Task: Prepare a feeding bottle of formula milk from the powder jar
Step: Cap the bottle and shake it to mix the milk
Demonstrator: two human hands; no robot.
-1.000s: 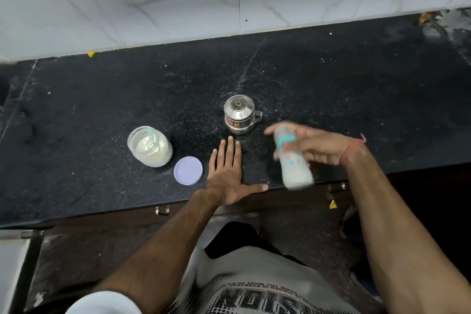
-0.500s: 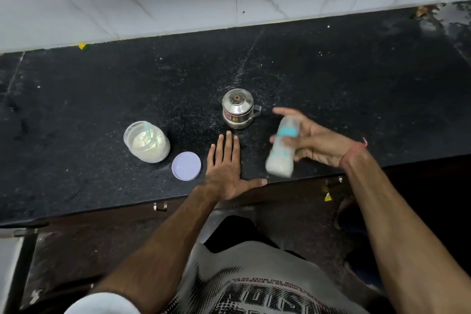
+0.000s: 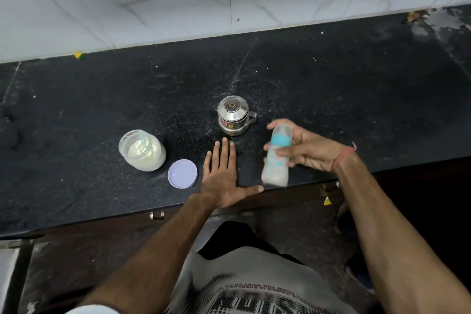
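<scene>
The right hand [image 3: 309,151] curls around a feeding bottle [image 3: 276,157], holding it above the front edge of the black counter [image 3: 356,89]. The bottle is motion-blurred, so its markings and teat are hard to make out. The left hand [image 3: 224,176] lies flat, fingers straight, on the counter. The open powder jar [image 3: 142,150] stands left, its lid [image 3: 182,173] beside it. A small steel pot [image 3: 233,116] sits behind.

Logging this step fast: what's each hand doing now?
Left hand: open, flat on the counter.
Right hand: grips the feeding bottle.
</scene>
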